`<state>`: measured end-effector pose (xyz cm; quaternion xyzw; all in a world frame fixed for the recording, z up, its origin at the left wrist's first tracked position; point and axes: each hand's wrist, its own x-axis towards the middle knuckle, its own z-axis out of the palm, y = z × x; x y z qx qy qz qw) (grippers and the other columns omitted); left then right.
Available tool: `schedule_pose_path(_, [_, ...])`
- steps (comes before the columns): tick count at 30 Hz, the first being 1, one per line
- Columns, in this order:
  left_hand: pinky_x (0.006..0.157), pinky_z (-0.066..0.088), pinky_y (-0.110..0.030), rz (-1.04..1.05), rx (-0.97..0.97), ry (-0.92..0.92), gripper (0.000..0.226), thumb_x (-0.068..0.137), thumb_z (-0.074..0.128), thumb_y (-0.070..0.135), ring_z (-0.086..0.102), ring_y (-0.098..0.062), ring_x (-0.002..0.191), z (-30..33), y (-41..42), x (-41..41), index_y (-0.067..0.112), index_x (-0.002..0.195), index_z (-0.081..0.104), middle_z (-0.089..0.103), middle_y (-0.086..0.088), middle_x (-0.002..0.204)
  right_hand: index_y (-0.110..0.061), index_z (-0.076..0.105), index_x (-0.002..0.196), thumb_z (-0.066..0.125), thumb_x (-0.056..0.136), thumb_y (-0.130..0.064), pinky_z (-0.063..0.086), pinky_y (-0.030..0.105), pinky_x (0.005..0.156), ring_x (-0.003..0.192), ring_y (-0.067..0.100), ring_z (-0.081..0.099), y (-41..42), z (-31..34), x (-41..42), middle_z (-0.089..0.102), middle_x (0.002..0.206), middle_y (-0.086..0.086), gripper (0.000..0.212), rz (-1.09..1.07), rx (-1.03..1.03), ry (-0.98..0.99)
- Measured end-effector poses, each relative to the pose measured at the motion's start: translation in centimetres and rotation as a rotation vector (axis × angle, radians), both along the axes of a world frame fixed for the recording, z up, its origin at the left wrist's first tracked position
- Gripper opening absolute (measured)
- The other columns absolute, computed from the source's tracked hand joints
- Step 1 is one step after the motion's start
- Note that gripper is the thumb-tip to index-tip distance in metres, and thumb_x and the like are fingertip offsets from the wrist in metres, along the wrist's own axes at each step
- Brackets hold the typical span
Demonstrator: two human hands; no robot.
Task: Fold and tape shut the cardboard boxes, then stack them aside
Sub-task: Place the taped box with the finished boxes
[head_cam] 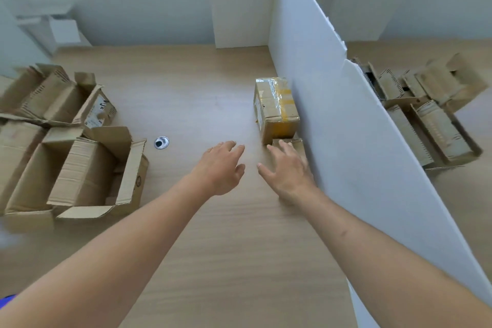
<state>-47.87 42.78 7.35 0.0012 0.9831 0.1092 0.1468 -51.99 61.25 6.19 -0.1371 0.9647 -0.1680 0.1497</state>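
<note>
Head view. Pale wood-grain table (213,247), plain white walls behind. A white foam-board partition (332,120) stands upright on the table and runs diagonally; all places given from it. Taped box (277,106): closed, brown cardboard with yellowish tape bands across top and end, sitting hard against the partition's left face. A smaller cardboard box (295,145) lies just nearer the camera, also against the partition. Right hand (288,170) rests on it, fingers spread flat, gripping nothing. Left hand (223,168) hovers further left, fingers relaxed, empty. Far left of the partition: open boxes (87,173), flaps up. Round cable grommet (161,143) between. Right of the partition: more unfolded boxes (426,114).
</note>
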Motion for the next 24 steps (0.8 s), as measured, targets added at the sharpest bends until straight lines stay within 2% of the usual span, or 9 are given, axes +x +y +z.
schedule_pose_path(7, [0.107, 0.04, -0.041, -0.028, -0.056, 0.138, 0.05, 0.104, 0.044, 0.041, 0.047, -0.028, 0.131, 6.2, -4.0, 5.4, 0.018, 0.147, 0.043, 0.048, -0.004, 0.148, -0.023, 0.04, 0.155, 0.04, 0.1, -0.062, 0.024, 0.046, 0.121, 0.155, 0.027, 0.02, -3.7, 7.9, 5.1, 0.03, 0.166, 0.005, 0.067, 0.11, 0.038, 0.148])
schedule_pose_path(13, [0.11, 0.037, -0.041, -0.006, -0.107, 0.226, 0.052, 0.105, 0.041, 0.047, 0.045, -0.027, 0.135, 11.0, -7.1, 10.2, 0.019, 0.148, 0.043, 0.044, -0.004, 0.152, -0.023, 0.042, 0.154, 0.032, 0.103, -0.062, 0.023, 0.043, 0.122, 0.154, 0.026, 0.024, -5.9, 13.4, 9.2, 0.036, 0.163, 0.004, 0.065, 0.202, 0.068, 0.219])
schedule_pose_path(19, [0.117, 0.032, -0.046, 0.096, -0.15, 0.285, 0.056, 0.105, 0.038, 0.05, 0.044, -0.029, 0.137, 14.9, -9.2, 15.6, 0.021, 0.153, 0.039, 0.044, -0.005, 0.153, -0.025, 0.043, 0.153, 0.029, 0.103, -0.063, 0.025, 0.045, 0.121, 0.153, 0.027, 0.026, -8.6, 17.5, 12.1, 0.038, 0.162, 0.002, 0.064, 0.323, 0.047, 0.304])
schedule_pose_path(22, [0.114, 0.035, -0.045, 0.177, -0.168, 0.311, 0.055, 0.105, 0.039, 0.049, 0.045, -0.03, 0.137, 15.9, -9.8, 18.5, 0.02, 0.153, 0.04, 0.046, -0.004, 0.151, -0.025, 0.044, 0.152, 0.03, 0.104, -0.061, 0.026, 0.044, 0.118, 0.153, 0.026, 0.027, -9.8, 18.3, 13.8, 0.042, 0.159, 0.0, 0.062, 0.398, 0.013, 0.33])
schedule_pose_path(24, [0.112, 0.037, -0.044, 0.231, -0.171, 0.319, 0.055, 0.105, 0.038, 0.05, 0.047, -0.029, 0.135, 16.3, -10.0, 20.7, 0.02, 0.152, 0.041, 0.049, -0.003, 0.148, -0.024, 0.048, 0.149, 0.031, 0.104, -0.061, 0.03, 0.044, 0.115, 0.149, 0.026, 0.034, -10.3, 18.5, 15.0, 0.049, 0.153, -0.001, 0.06, 0.447, -0.01, 0.327])
